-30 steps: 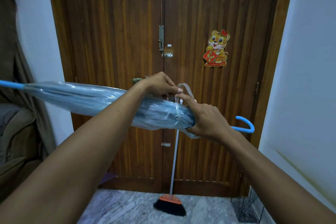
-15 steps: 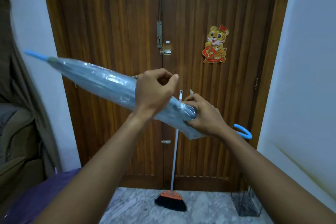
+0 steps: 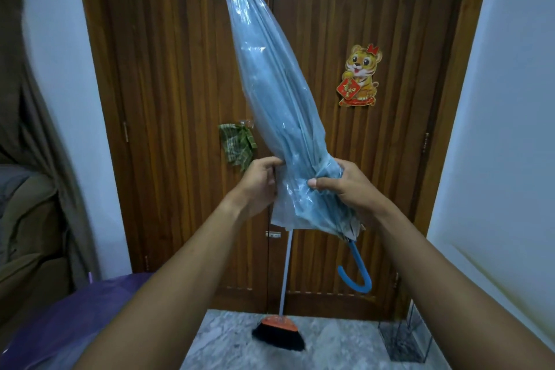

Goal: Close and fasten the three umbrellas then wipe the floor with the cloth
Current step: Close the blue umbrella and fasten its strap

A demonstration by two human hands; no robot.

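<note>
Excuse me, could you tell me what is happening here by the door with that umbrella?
A person is holding a closed pale blue umbrella nearly upright in front of the wooden door, tip up and hooked handle down. Both hands grip its lower end: the left hand on one side, the right hand wrapped around the gathered canopy. Whether the strap is fastened cannot be seen. A broom leans against the door, and a green cloth hangs on it.

I see both hands, left hand (image 3: 258, 183) and right hand (image 3: 350, 186), gripping a furled translucent blue plastic umbrella (image 3: 276, 99), tip raised, before the brown wooden door (image 3: 180, 69).
</note>
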